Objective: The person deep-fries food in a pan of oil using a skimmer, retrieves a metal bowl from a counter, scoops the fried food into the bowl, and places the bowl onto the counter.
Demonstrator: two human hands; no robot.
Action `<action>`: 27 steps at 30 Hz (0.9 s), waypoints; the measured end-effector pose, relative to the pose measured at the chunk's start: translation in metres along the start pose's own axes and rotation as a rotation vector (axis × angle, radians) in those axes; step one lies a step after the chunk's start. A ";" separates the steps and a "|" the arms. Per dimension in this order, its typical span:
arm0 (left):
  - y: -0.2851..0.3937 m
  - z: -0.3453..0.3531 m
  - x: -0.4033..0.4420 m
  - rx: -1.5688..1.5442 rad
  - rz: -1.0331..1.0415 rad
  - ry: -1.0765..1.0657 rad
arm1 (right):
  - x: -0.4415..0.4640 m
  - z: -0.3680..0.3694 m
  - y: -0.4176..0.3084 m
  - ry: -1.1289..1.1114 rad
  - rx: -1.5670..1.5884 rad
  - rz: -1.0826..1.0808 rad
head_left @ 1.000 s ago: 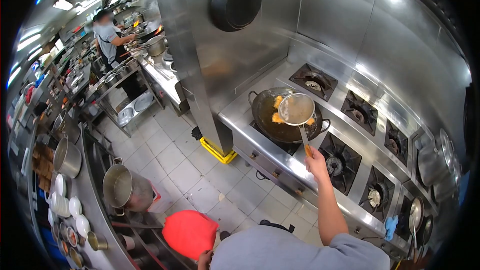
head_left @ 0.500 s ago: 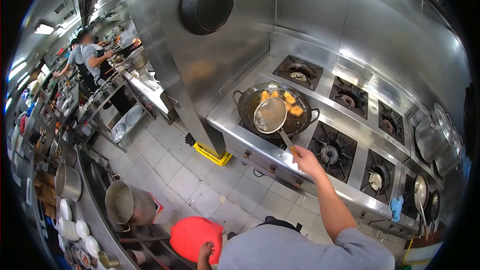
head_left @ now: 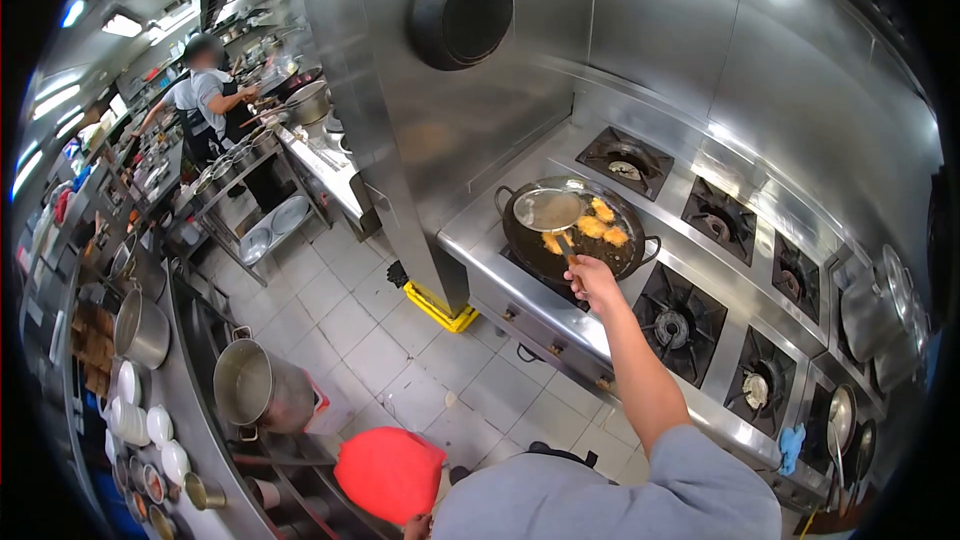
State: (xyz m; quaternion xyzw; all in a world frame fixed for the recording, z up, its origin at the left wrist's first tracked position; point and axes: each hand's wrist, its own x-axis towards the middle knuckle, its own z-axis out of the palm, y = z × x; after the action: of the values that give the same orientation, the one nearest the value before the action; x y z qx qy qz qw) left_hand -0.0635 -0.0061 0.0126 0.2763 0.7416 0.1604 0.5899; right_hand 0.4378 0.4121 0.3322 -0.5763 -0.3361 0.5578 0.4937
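My right hand (head_left: pixel 596 285) is wrapped round the wooden handle of a round mesh strainer (head_left: pixel 548 209). The strainer's bowl is over the left part of a dark two-handled wok (head_left: pixel 633 258) on the near left burner. Several golden fried pieces (head_left: pixel 592 228) lie in the oil in the wok, beside the strainer and below its rim. Only a small part of my left hand (head_left: pixel 418 526) shows at the bottom edge, next to a red rounded object (head_left: pixel 388 475); its fingers cannot be made out.
Other gas burners (head_left: pixel 680 324) line the steel stove. A black pan (head_left: pixel 461 13) hangs on the wall at left. Stock pots (head_left: pixel 872 310) and ladles stand at right. A tall pot (head_left: pixel 262 390) is behind at left. Two people (head_left: pixel 210 100) work at the far left.
My right hand and the strainer have moved forward, toward the far left side of the wok. My left hand has dropped nearly out of sight. The whole view has shifted slightly.
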 end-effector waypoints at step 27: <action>0.038 -0.023 0.041 -0.051 -0.023 -0.027 | -0.163 -0.133 0.005 0.367 -0.614 -0.104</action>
State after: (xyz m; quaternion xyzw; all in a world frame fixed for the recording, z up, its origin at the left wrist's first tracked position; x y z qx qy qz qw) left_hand -0.0838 0.0508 0.0081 0.2547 0.7325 0.1688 0.6084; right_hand 0.5415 0.2318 0.3641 -0.7704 -0.4226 0.2920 0.3776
